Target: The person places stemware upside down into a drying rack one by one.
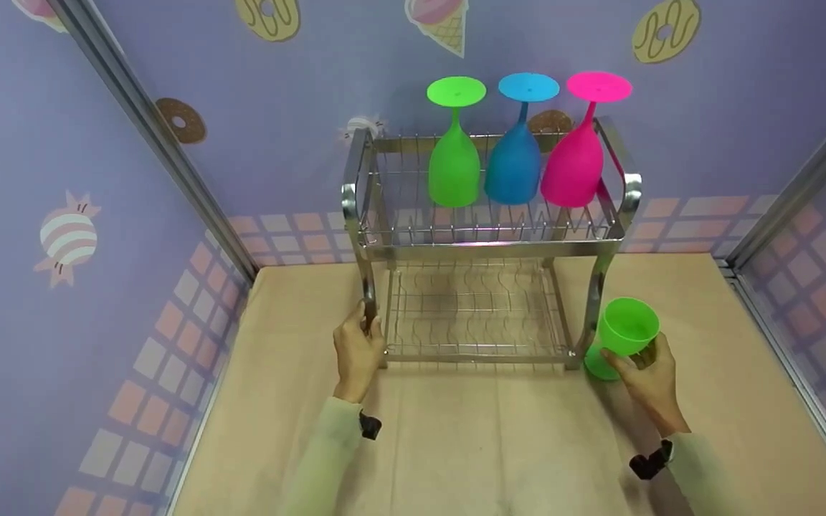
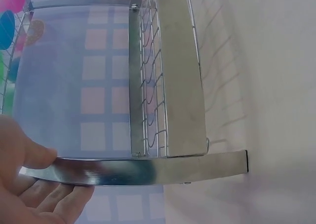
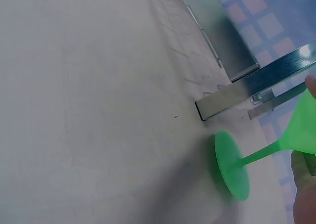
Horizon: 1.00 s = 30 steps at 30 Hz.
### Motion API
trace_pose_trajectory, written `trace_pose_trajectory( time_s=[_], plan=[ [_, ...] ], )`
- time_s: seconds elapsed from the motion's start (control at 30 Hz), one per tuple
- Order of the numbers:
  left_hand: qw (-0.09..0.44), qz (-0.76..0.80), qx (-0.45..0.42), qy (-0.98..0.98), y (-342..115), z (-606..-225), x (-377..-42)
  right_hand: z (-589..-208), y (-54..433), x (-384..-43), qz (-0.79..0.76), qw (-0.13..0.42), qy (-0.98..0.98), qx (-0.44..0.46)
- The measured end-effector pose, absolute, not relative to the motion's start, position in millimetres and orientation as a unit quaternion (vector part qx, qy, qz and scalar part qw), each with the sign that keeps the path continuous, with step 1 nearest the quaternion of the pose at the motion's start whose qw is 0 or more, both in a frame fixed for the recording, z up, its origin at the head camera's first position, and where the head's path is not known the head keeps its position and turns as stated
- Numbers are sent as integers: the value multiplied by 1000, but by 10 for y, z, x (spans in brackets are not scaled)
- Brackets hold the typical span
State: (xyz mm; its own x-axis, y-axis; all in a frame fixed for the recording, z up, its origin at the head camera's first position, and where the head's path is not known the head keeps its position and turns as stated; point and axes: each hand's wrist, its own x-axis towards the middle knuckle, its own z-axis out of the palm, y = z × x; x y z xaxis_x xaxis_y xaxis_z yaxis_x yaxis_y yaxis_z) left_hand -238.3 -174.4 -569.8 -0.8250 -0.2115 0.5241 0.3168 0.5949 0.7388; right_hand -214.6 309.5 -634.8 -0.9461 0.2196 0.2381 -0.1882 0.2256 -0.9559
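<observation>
A two-tier metal dish rack (image 1: 492,250) stands against the back wall. My left hand (image 1: 357,352) grips its front left upright (image 2: 108,171), thumb on one side and fingers on the other. My right hand (image 1: 646,376) holds a green goblet (image 1: 628,326) by its bowl, mouth up, beside the rack's front right leg. In the right wrist view the goblet's round base (image 3: 231,165) shows close over the tabletop. On the upper tier a green goblet (image 1: 454,168), a blue goblet (image 1: 513,168) and a pink goblet (image 1: 575,168) sit upside down in a row.
The rack's lower tier (image 1: 474,308) is a wire shelf with wavy slots. A pale cloth (image 1: 449,444) covers the table. Patterned walls (image 1: 133,143) with metal corner posts (image 1: 169,136) enclose it at the back and sides.
</observation>
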Motion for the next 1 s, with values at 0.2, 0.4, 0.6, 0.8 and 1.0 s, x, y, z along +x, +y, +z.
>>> trace_pose_trajectory(
  time_s=[0.2, 0.4, 0.6, 0.8, 1.0],
  plan=[
    [252, -488, -11, -835, -1776, -5662, -2374, -6242, 3098, -2064, 634, 182, -752, -5],
    [218, -525, 17, -823, -1801, -5609, -2310, -6128, 3091, -1931, 650, 195, -735, 17],
    [192, -546, 9, -816, -1787, -5554, -2177, -5997, 3086, -1813, 679, 234, -690, 90],
    [199, -556, -19, -807, -1782, -5468, -2023, -5859, 3027, -1726, 630, 273, -715, 135],
    [207, -541, -68, -813, -1709, -5378, -1885, -5580, 2832, -1609, 549, 291, -772, 136]
  ],
)
